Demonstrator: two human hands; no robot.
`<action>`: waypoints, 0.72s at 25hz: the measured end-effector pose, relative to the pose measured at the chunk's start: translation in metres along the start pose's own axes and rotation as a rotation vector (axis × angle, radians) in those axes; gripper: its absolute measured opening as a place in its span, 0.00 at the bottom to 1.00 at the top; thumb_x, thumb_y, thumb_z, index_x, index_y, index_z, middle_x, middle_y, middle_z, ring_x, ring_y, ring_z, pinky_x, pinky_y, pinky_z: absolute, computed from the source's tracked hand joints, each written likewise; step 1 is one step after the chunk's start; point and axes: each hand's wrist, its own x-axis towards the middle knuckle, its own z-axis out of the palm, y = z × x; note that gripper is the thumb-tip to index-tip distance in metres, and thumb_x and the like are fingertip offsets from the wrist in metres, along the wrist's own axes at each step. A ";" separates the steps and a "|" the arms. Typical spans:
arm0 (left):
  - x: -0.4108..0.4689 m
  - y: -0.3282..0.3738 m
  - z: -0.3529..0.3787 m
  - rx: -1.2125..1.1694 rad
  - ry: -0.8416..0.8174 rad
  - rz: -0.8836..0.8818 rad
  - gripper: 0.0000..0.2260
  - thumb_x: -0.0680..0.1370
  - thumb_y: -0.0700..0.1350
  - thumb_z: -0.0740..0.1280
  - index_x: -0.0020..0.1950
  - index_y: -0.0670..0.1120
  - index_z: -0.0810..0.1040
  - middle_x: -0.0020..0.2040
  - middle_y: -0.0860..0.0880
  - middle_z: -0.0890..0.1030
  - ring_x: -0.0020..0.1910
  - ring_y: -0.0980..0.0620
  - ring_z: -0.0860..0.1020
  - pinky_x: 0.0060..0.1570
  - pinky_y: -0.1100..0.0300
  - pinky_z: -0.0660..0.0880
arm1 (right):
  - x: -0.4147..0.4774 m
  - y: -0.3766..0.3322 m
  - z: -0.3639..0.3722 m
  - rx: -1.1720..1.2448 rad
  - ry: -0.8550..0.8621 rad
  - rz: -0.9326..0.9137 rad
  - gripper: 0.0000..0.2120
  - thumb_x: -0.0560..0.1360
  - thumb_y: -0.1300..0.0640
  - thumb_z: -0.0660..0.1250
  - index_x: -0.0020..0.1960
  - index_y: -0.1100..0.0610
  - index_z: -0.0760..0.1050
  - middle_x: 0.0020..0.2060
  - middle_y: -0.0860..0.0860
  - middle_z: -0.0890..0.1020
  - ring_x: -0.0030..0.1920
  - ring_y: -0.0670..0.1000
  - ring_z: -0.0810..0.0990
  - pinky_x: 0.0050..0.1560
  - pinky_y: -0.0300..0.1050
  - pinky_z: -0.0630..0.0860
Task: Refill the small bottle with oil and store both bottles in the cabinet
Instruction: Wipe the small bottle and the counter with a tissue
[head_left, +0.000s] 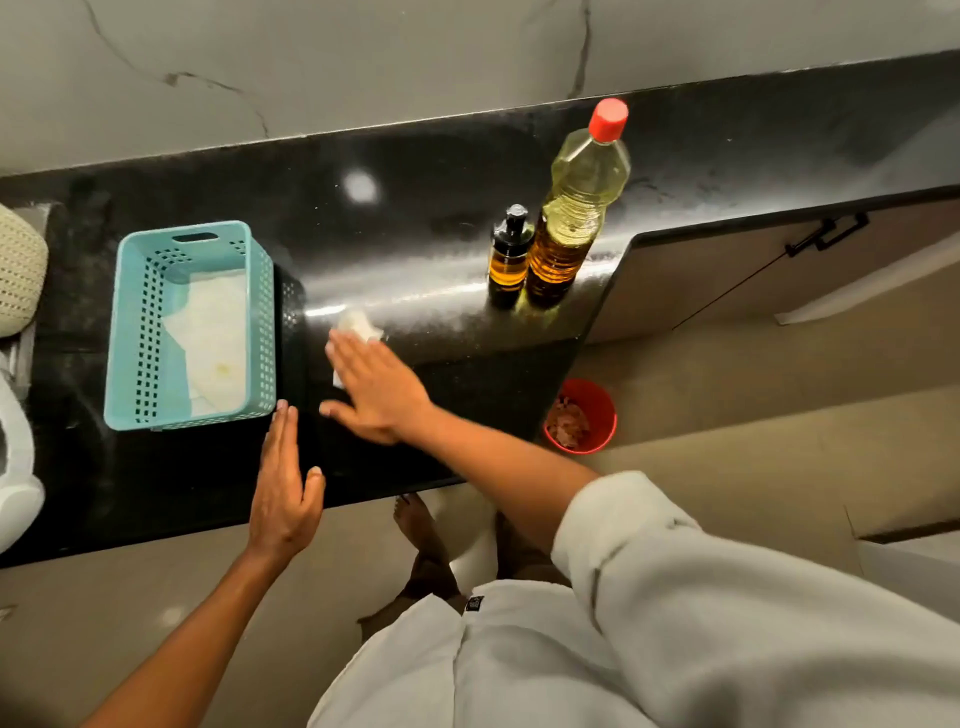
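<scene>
A small dark pump bottle (510, 257) with amber oil stands on the black counter (415, 208), touching a tall clear oil bottle (574, 208) with a red cap to its right. My right hand (376, 389) lies flat, fingers spread, pressing a crumpled white tissue (357, 323) onto the counter, left of and nearer than the bottles. My left hand (284, 488) rests flat near the counter's front edge with nothing in it.
A teal perforated basket (130, 332) holding white paper sits left of my hands. A red bin (582, 415) stands on the floor below the counter's corner. Cabinet doors with black handles (826, 236) are at right. White objects sit at the far left edge.
</scene>
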 end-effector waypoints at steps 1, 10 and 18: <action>0.000 0.001 0.000 0.011 0.001 0.002 0.37 0.81 0.49 0.57 0.89 0.44 0.50 0.90 0.46 0.49 0.89 0.49 0.49 0.87 0.40 0.53 | -0.020 -0.005 0.016 -0.022 -0.010 -0.059 0.41 0.86 0.34 0.48 0.87 0.60 0.45 0.87 0.57 0.46 0.87 0.55 0.43 0.85 0.57 0.49; -0.001 0.009 -0.003 0.152 -0.026 -0.006 0.40 0.84 0.60 0.58 0.89 0.43 0.47 0.90 0.46 0.46 0.89 0.49 0.46 0.88 0.45 0.50 | -0.146 0.115 0.016 0.094 0.146 0.471 0.48 0.83 0.27 0.47 0.86 0.62 0.43 0.86 0.59 0.44 0.87 0.56 0.43 0.86 0.54 0.45; -0.006 -0.001 -0.009 -0.158 0.014 0.062 0.38 0.86 0.59 0.59 0.89 0.43 0.49 0.90 0.47 0.48 0.89 0.50 0.48 0.88 0.46 0.50 | -0.018 -0.015 0.017 0.055 0.089 0.262 0.45 0.84 0.31 0.46 0.86 0.63 0.44 0.86 0.61 0.45 0.87 0.58 0.42 0.86 0.58 0.47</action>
